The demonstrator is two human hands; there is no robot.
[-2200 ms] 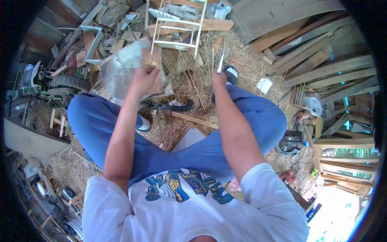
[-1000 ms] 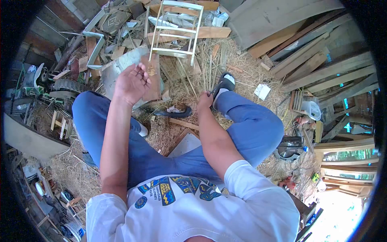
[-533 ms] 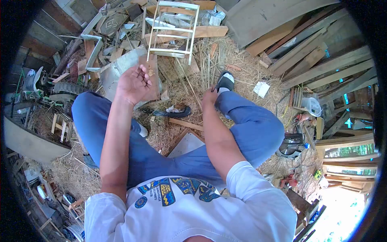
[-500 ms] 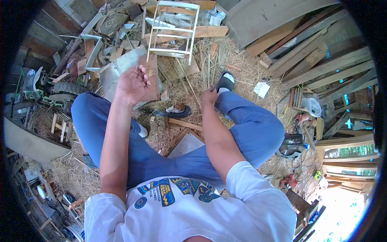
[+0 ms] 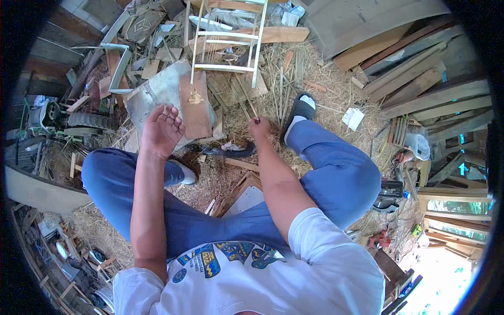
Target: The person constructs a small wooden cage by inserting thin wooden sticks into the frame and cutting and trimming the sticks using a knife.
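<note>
One thin stick [image 5: 250,103]: slants forward-left from the nearer right hand [image 5: 261,130] (closed on a mostly hidden dark object [image 5: 257,121]); left hand [image 5: 161,132], open.

The place where I look through the head camera is, I would say, a shed or a barn with much wood stored in it. The floor [image 5: 336,81] is covered with dry straw, and long planks [image 5: 446,107] lean in a row along the right side. Near the top, I see a pale slatted frame [image 5: 224,67] among loose wood scraps [image 5: 150,69]. A treaded tyre [image 5: 86,121] rests at the left, below dark wall boards [image 5: 55,50]. Strong daylight enters through an opening [image 5: 441,278] at the lower right.
</note>
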